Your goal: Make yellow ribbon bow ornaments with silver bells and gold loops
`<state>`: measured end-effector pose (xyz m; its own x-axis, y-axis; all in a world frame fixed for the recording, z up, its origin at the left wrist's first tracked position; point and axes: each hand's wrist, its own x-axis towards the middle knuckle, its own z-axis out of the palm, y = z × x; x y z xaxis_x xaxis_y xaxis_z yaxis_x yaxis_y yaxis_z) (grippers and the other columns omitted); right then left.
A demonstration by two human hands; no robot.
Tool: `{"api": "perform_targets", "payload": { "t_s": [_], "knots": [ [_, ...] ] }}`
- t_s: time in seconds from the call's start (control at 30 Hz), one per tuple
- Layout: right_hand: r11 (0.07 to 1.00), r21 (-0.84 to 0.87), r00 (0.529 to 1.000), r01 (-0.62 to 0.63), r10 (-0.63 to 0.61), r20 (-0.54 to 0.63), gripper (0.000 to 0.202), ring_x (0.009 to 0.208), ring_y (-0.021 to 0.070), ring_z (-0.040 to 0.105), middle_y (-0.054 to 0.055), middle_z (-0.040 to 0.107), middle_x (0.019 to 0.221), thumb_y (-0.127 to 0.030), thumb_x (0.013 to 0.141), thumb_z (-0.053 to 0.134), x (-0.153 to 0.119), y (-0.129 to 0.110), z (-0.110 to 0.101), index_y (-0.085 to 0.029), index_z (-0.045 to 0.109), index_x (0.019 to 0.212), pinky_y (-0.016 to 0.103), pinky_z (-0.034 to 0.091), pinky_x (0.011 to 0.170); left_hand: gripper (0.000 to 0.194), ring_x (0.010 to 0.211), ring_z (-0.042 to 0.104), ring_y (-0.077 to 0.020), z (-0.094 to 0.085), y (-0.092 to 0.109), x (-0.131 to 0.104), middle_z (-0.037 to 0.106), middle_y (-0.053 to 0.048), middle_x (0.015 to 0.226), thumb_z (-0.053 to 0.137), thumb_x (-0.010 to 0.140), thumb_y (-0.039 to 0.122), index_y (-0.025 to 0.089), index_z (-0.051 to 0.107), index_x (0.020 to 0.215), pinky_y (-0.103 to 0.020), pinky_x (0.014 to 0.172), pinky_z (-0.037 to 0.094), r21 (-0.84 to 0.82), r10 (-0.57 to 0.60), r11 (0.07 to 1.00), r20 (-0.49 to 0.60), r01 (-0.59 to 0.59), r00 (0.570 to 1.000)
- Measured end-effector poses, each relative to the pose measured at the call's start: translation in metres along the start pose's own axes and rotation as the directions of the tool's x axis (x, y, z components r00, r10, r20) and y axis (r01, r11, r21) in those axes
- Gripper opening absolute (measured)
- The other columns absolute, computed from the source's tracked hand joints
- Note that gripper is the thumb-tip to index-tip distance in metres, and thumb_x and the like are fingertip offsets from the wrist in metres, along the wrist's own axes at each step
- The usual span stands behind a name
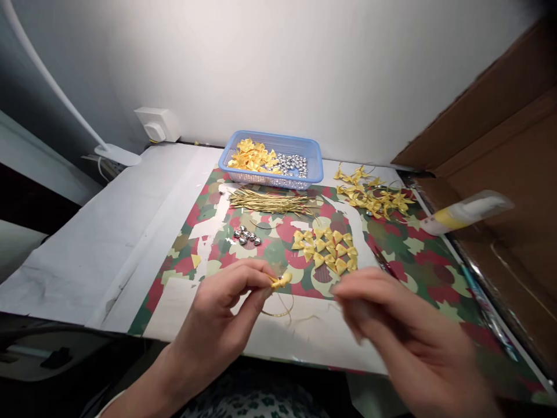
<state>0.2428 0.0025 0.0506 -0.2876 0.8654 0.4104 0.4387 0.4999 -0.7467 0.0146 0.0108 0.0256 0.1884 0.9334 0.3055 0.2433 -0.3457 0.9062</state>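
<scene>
Between the thumb and fingertips of my left hand (230,302) is pinched a small yellow ribbon bow (284,281). A thin gold cord (285,312) hangs in a loop below it. My right hand (383,319) is to the right, apart from the bow, and smeared by motion; its fingers are curled, and what they hold, if anything, does not show. Just beyond my hands lie rows of yellow bows (328,249) and a small group of silver bells (247,235). A bundle of gold cords (270,201) stretches across the patterned mat (174,284).
A blue basket (226,154) at the back holds yellow bows and silver bells. Finished-looking bows with cords (378,197) are heaped at the right, near a glue bottle (467,213). Cardboard (500,116) walls the right side; a white lamp (117,154) stands left.
</scene>
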Motion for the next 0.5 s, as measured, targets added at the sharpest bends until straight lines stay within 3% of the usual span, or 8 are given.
{"api": "perform_targets", "payload": {
  "t_s": [0.13,0.27,0.37,0.5],
  "knots": [
    [0.996,0.070,0.986,0.059,-0.069,0.149,0.025,0.091,0.0143,0.064,0.004,0.064,0.102,-0.005,0.097,0.053,0.021,-0.005,0.011,-0.020,0.065,0.113,0.024,0.054,0.079,0.026,0.091,0.069,-0.0145,0.001,0.006,-0.003,0.071,-0.004,0.096,0.056,0.090,-0.003,0.020,0.065,0.095,-0.021,0.076,0.057,0.002,0.116,0.993,0.066,-0.116,0.991],
    [0.995,-0.003,0.956,0.101,-0.096,0.278,0.021,0.080,0.0147,0.059,0.004,0.060,0.094,-0.003,0.097,0.049,0.026,-0.003,0.015,-0.018,0.063,0.105,0.026,0.051,0.070,0.028,0.094,0.070,-0.0145,0.001,0.005,-0.004,0.071,-0.004,0.097,0.055,0.089,-0.006,0.019,0.064,0.097,-0.020,0.081,0.058,0.020,0.159,0.987,0.084,-0.161,0.984],
    [0.994,-0.050,0.960,0.101,-0.084,0.269,0.021,0.077,0.0154,0.055,0.004,0.057,0.089,-0.001,0.095,0.046,0.024,-0.001,0.018,-0.017,0.060,0.097,0.027,0.048,0.065,0.029,0.096,0.069,-0.0134,0.002,0.004,-0.004,0.070,-0.005,0.098,0.055,0.089,-0.008,0.018,0.064,0.099,-0.019,0.084,0.056,0.049,0.195,0.979,0.074,-0.199,0.978],
    [0.997,0.004,0.984,0.071,-0.071,0.164,0.019,0.078,0.0149,0.053,0.004,0.055,0.086,-0.001,0.096,0.044,0.019,-0.002,0.029,-0.016,0.056,0.092,0.027,0.046,0.068,0.032,0.100,0.067,-0.0124,0.003,0.001,-0.006,0.069,-0.006,0.101,0.054,0.088,-0.011,0.016,0.064,0.102,-0.017,0.090,0.054,0.079,0.245,0.965,0.067,-0.250,0.967]
  ]
}}
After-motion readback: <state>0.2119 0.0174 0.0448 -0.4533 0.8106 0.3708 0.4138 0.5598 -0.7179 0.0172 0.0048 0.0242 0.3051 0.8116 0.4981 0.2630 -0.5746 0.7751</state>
